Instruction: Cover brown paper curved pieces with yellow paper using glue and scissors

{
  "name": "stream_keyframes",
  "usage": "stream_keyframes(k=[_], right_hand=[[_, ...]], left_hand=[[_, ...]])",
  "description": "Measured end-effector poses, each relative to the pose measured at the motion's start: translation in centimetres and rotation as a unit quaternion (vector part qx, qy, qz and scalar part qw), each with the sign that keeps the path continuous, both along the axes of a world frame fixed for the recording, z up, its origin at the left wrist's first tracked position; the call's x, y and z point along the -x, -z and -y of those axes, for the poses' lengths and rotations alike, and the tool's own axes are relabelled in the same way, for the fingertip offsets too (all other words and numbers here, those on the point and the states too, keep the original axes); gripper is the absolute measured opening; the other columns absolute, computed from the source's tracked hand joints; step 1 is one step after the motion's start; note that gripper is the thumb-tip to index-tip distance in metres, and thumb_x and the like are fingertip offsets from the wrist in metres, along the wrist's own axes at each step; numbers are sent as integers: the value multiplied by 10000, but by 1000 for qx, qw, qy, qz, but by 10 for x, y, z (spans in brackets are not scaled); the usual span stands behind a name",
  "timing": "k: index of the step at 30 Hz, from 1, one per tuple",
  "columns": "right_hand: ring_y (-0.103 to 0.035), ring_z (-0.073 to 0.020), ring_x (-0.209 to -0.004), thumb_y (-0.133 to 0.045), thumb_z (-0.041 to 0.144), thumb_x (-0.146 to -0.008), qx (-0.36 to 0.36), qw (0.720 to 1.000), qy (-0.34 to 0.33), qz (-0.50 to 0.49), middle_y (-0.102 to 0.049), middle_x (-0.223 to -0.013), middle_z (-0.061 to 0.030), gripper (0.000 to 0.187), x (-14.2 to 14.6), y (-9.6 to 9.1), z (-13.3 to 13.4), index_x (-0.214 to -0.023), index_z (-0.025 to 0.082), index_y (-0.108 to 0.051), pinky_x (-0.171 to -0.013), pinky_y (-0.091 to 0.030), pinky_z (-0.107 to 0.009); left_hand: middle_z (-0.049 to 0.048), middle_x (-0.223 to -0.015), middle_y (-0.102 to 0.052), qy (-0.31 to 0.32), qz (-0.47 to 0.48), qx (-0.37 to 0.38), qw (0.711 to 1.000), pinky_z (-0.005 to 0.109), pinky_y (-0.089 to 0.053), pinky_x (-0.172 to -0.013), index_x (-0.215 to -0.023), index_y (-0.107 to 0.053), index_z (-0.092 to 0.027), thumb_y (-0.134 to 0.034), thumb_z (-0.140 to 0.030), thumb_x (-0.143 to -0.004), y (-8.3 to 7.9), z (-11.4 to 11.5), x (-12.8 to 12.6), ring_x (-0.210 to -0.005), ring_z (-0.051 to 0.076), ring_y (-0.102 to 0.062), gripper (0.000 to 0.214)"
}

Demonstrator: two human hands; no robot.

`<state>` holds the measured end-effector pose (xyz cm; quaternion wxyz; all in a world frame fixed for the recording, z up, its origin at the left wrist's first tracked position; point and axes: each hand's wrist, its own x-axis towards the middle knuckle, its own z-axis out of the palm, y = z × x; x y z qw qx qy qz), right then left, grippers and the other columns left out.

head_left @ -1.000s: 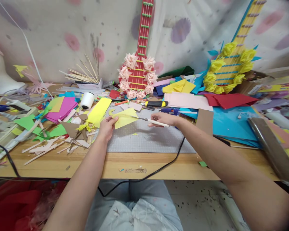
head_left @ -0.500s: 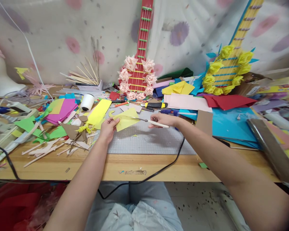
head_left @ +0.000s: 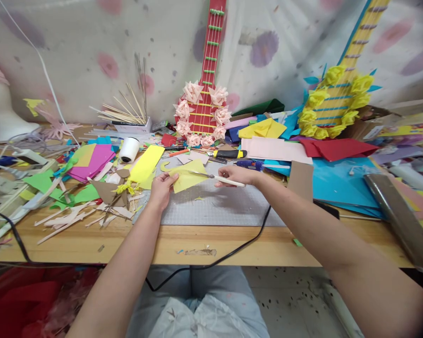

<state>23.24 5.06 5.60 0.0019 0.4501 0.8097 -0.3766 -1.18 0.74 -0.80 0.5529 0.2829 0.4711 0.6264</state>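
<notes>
Box (head_left: 136, 128) of sticks (head_left: 121, 116) (scissors (head_left: 233, 181) in hand (head_left: 238, 174))

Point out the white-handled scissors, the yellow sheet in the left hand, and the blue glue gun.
Scissors (head_left: 230, 180): head view, on the white handle.
Yellow sheet (head_left: 188, 181): head view, on its surface below the blades.
Glue gun (head_left: 250, 165): head view, on the blue body.

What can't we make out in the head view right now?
All head view:
Scissors: grip partly hidden by the right hand.
Cutting mat: patch hidden behind the yellow sheet in the left hand; fine markings too small.
Red guitar, yellow guitar: tops cut off by upper edge.
</notes>
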Motion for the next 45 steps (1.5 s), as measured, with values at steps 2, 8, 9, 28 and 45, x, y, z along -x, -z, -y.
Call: stream_keyframes(k=[2,8,9,28,45], right_hand=[[-402,-82,-514,-591,653,-592,-7,1000,2,2,-472,-561,40,507,0,-1,0,-684,188,-414,-487,-259,-221],[-405,-95,-562,-583,665,-584,-35,999,0,14,-469,-600,32,515,1,0,-2,-678,186,-421,-513,-249,-226],[-404,-98,-571,-583,668,-580,-38,999,0,14,-465,-606,32,519,0,1,-2,-677,186,-418,-517,-250,-226],[-361,-103,-604,-558,695,-581,-70,997,-34,28,-417,-669,35,544,0,8,-8,-703,193,-388,-533,-240,-224],[-375,-94,-579,-528,660,-648,-30,998,-51,32,-435,-646,33,491,10,-3,-4,-711,190,-401,-519,-254,-228]], left_hand=[[7,-646,-649,-1,-3,1,1000,222,-462,-544,-738,-617,-131,-797,-248,-442,0,0,0,-561,114,-585,366],[12,-652,-647,-1,-4,1,1000,233,-457,-551,-747,-613,-131,-788,-245,-459,1,-1,0,-562,119,-585,356],[12,-658,-647,0,-4,1,1000,234,-457,-554,-750,-612,-131,-788,-245,-461,1,-1,0,-563,119,-585,357],[16,-677,-656,15,-17,-2,1000,225,-452,-540,-770,-614,-132,-797,-264,-455,0,1,-1,-575,119,-588,387],[14,-669,-649,23,-13,5,1000,238,-448,-543,-753,-605,-129,-804,-264,-438,-2,4,-6,-575,128,-589,396]])
